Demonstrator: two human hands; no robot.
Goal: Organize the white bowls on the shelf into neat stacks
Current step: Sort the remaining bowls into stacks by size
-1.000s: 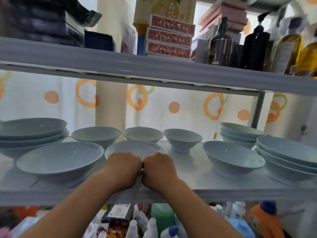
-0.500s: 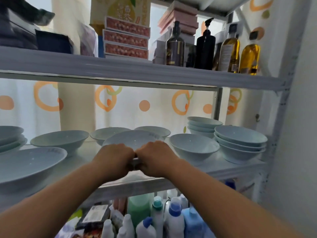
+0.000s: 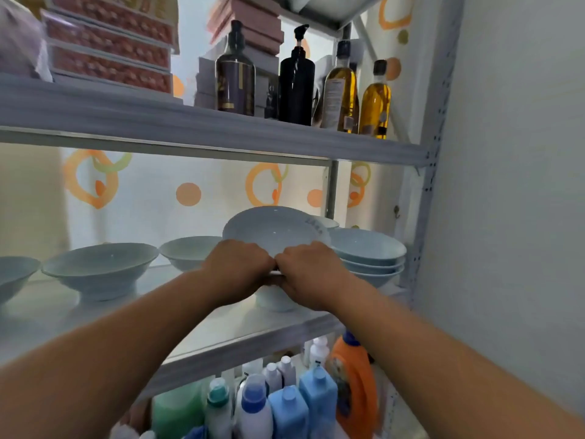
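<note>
Bowl: one white bowl (image 3: pixel 275 231) is up off the shelf (image 3: pixel 240 331) at its right end, tipped so the inside faces us.
Grip: left hand (image 3: pixel 239 264) and right hand (image 3: pixel 311 269) sit side by side, knuckles touching, with fingers curled and clamped over the near rim.
Under the hands: a white foot (image 3: pixel 275 301) shows just below. The hands hide whether it belongs to the held bowl or to another one beneath.
Likely goal: the stack of bowls (image 3: pixel 370 248) is just beside it on the right, and it looks like this bowl goes there.
Doing it well: level the bowl first, since both hands are on one edge and the far side hangs unsupported. Centre it over the stack and lower it straight, foot into hollow, without sliding rim on rim.
Edges: the post (image 3: pixel 422 217) and wall (image 3: pixel 506 217) are close on the right, and the stack nearly touches the post. The upper shelf (image 3: pixel 221 128) caps the lift.
Behind: a smaller stack (image 3: pixel 327 221) peeks over the far rim, so don't push back.
Open room: bare shelf lies to the left, before the loose bowls (image 3: pixel 101 267).
Below: plastic bottles (image 3: pixel 351 375) crowd under the shelf's front edge.
</note>
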